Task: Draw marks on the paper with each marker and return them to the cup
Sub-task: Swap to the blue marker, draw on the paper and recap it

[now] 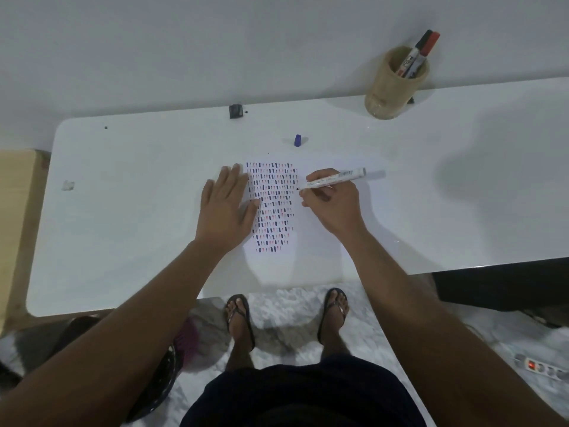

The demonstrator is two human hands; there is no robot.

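A white sheet of paper (320, 241) lies in the middle of the white table (123, 211), covered with rows of short blue, black and red marks. My left hand (226, 208) rests flat on the paper's left side, fingers spread. My right hand (334, 201) grips an uncapped white marker (334, 178), its tip touching the paper just right of the marks. A blue cap (297, 140) stands on the table beyond the paper. At the back right a tan cup (391, 90) holds two markers (418, 53), one with a black cap and one with a red cap.
A small black object (236, 111) sits at the table's back edge by the wall. A whitish scrap (68, 185) lies at the left. A wooden piece of furniture (15, 211) adjoins the table's left end. A power strip (545, 368) lies on the floor at right.
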